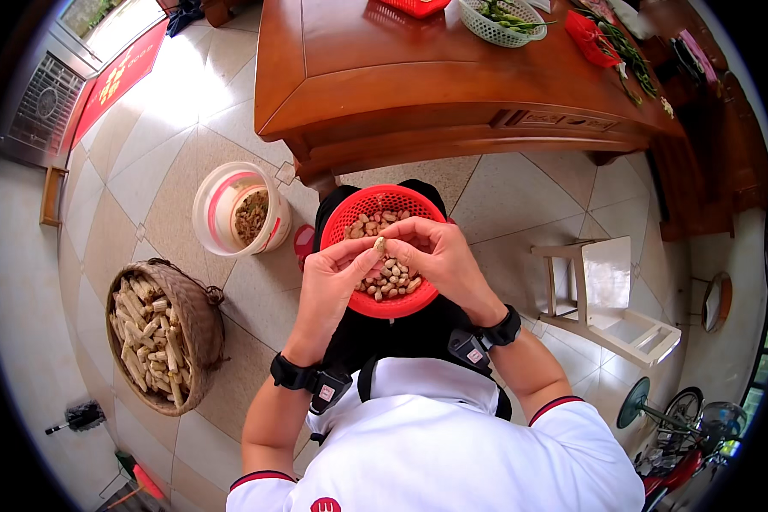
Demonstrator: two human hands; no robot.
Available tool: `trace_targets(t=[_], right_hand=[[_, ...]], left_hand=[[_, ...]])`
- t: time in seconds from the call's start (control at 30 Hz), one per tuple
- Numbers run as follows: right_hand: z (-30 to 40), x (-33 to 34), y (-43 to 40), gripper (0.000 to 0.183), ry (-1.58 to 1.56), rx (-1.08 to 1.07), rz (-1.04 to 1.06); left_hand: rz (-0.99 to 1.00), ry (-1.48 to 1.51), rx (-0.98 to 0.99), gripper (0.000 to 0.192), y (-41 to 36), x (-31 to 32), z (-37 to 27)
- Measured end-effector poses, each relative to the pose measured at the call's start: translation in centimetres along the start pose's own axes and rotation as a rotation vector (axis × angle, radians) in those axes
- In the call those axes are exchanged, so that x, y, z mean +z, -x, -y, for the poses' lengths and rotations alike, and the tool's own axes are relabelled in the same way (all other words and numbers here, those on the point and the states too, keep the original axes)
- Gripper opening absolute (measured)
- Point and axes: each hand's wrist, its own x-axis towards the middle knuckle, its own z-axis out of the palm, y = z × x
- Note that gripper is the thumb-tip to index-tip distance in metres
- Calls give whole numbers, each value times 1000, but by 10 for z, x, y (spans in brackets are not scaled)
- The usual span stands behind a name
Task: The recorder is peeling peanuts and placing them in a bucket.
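A red plastic colander (384, 310) rests on my lap, holding many peanuts in their shells (393, 280). Above it, one unshelled peanut (379, 244) is pinched between the fingertips of both hands. My left hand (341, 275) grips it from the left with thumb and forefinger. My right hand (432, 248) meets it from the other side, thumb against the shell. Parts of the peanuts in the colander are hidden under my hands.
Left of me stand a white plastic bucket (281, 217) with brown scraps inside and a woven basket (208, 320) full of corncobs. A wooden table (384, 77) is ahead, bearing a basket of green vegetables (502, 24). A white chair (605, 275) is at right.
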Motion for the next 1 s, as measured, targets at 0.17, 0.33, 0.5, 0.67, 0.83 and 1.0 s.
trace_targets(t=[0.17,0.33,0.5,0.67,0.83,1.0], right_hand=[[-2,-1,1,18,-5,19,52],[-4,2,1,17,-44,-9,41],[6,0,3,11,-91,43,125],[0,3,2,8,-185,2,116],[-2,5,2,7,-171,-2,89],[-9,11,3,7,-48,-80,-49]], left_hand=[[18,11,-27,23,0,0,5],[48,96,-28,18,-1,-4,11],[131,179,-72,12,0,-7,12],[134,189,-85,10,1,-4,14],[154,201,-84,9,1,-3,15],[165,235,-112,12,0,-2,16]])
